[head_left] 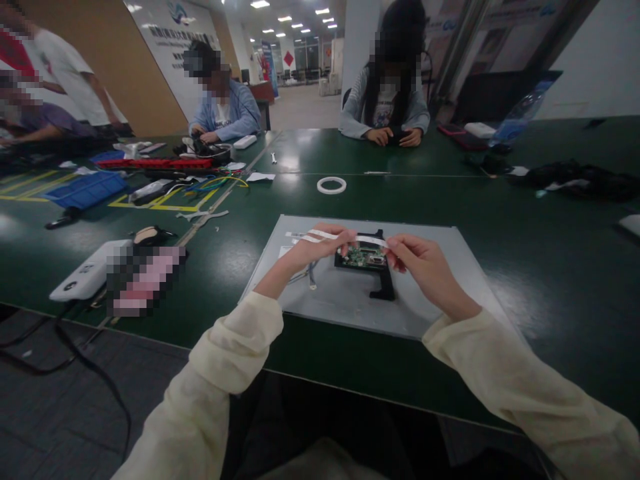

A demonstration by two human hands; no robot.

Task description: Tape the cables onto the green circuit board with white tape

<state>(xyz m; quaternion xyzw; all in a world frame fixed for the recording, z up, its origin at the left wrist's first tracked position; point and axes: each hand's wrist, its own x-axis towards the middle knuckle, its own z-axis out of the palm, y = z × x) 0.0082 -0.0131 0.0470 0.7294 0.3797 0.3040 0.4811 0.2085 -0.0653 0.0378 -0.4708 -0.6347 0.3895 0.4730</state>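
A narrow white strip [371,241], flat like tape, is stretched between my two hands. My left hand [325,245] pinches one end, and part of the strip also lies across the back of its fingers. Thumb and fingers of my right hand [417,259] close on the other end. Just beneath the strip is a green circuit board [363,257] in a black bracket [384,283]. Both rest on a light grey flat panel [345,307]. A small cable [313,275] lies on the panel near my left wrist.
A roll of white tape [331,186] lies beyond the panel on the green table [555,260]. To the left are a white power bank [90,270], a blurred pink item [147,280], and a blue tray [87,190]. Two people [385,100] sit across the table.
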